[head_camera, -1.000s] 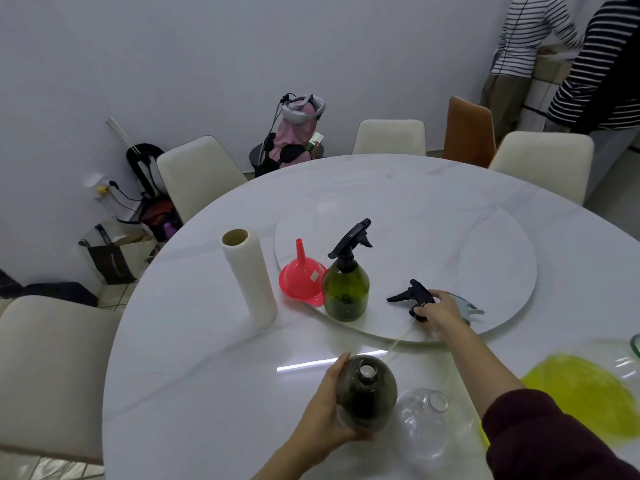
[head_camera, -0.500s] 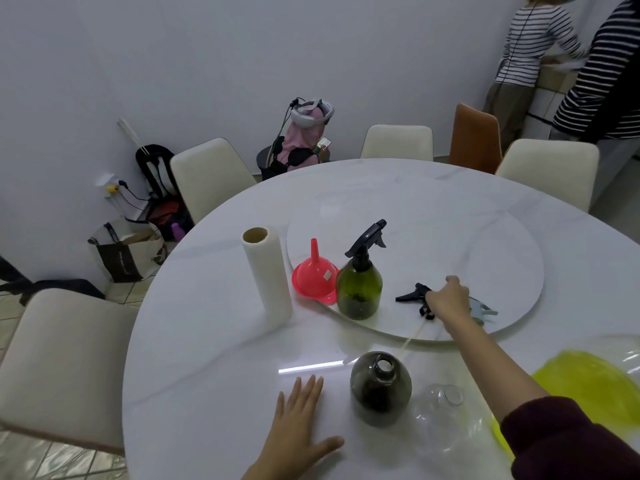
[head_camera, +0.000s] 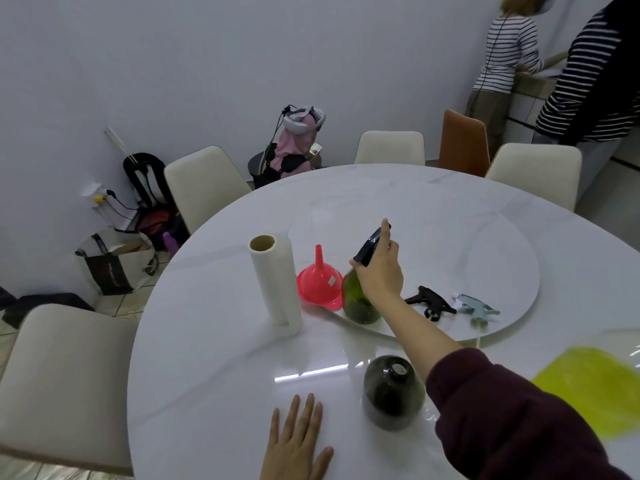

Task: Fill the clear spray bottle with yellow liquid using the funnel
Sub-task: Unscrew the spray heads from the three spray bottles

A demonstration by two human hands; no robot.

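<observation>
My right hand (head_camera: 379, 271) is closed around the neck of the green spray bottle (head_camera: 358, 304), just under its black trigger head (head_camera: 370, 247), at the near edge of the turntable (head_camera: 450, 244). The red funnel (head_camera: 320, 284) stands mouth-down just left of that bottle. My left hand (head_camera: 298, 441) lies flat with fingers spread on the table near its front edge. A container of yellow liquid (head_camera: 595, 386) shows blurred at the right. My right sleeve hides the clear spray bottle.
A dark bottle with no cap (head_camera: 393, 393) stands near me, beside my right forearm. A paper towel roll (head_camera: 275, 282) stands left of the funnel. A black trigger head (head_camera: 431, 301) and a pale one (head_camera: 478, 306) lie on the turntable. Chairs ring the table; two people stand at the far right.
My left hand let go of the dark bottle and went flat on the table. My right hand left the black trigger head on the turntable and took hold of the green spray bottle.
</observation>
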